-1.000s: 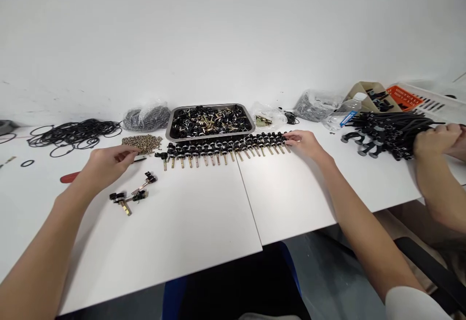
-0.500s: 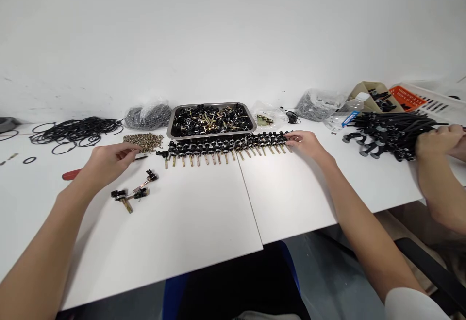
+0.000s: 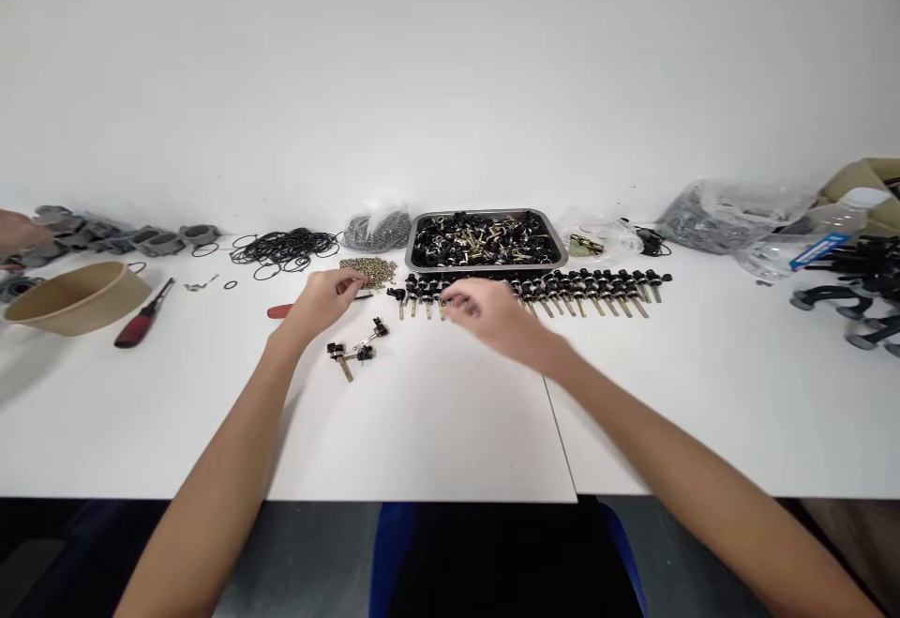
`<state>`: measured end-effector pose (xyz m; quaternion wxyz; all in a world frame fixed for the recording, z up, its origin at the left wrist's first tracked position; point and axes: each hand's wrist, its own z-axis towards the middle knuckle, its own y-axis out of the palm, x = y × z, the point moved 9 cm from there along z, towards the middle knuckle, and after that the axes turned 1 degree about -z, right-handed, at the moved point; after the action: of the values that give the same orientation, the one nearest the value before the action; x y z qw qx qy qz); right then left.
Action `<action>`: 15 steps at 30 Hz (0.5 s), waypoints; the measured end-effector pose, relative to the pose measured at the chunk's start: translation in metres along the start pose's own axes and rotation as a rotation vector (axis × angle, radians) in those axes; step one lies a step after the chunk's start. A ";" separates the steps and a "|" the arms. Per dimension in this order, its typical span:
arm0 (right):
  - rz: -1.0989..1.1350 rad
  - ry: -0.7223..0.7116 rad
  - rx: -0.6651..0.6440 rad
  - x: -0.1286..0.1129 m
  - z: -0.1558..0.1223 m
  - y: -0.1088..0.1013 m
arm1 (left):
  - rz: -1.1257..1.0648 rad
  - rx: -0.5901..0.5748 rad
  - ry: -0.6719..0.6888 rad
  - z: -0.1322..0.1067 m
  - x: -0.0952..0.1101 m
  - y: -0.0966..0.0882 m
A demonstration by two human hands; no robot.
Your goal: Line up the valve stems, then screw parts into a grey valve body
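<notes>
My left hand is closed, thumb and fingertips together, at the front edge of a heap of small brass-coloured nuts or beads. Whatever its fingertips pinch is too small to make out. In front of the left part of a row of black fittings with brass-coloured shafts is my right hand, its fingers curled and blurred by motion. It hides some of the row. Several loose fittings of the same sort lie near my left forearm. A red-handled tool lies partly behind my left hand.
Behind the row stands a metal tray heaped with similar fittings. Black rubber rings and filled plastic bags lie along the wall. Leftward are a tan bowl, a red screwdriver and another person's hand; rightward, a plastic bottle.
The view has swung left. My right hand has left the row's right end and moved left along it. My left hand stays by the brass heap.
</notes>
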<state>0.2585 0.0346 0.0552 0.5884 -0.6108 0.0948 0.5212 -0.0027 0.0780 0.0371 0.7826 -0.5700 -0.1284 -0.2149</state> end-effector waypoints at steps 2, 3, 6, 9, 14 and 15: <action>-0.075 -0.036 -0.088 -0.020 0.026 0.055 | -0.014 0.010 0.023 0.000 0.000 -0.001; -0.144 -0.044 -0.109 -0.025 0.037 0.077 | -0.019 0.013 0.026 0.000 0.000 -0.002; -0.307 -0.038 -0.167 -0.027 0.055 0.120 | -0.031 0.021 0.017 0.001 -0.004 -0.003; -0.324 -0.051 -0.144 -0.026 0.060 0.129 | -0.033 0.039 0.020 0.002 -0.006 -0.005; -0.216 -0.043 -0.058 -0.015 0.057 0.079 | 0.002 0.016 -0.012 0.003 -0.009 -0.006; -0.170 -0.027 -0.029 -0.009 0.052 0.058 | 0.008 0.004 -0.020 0.003 -0.009 -0.005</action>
<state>0.1845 0.0562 0.0382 0.6229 -0.6181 0.0271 0.4788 -0.0129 0.0815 0.0387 0.7832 -0.5711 -0.1345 -0.2060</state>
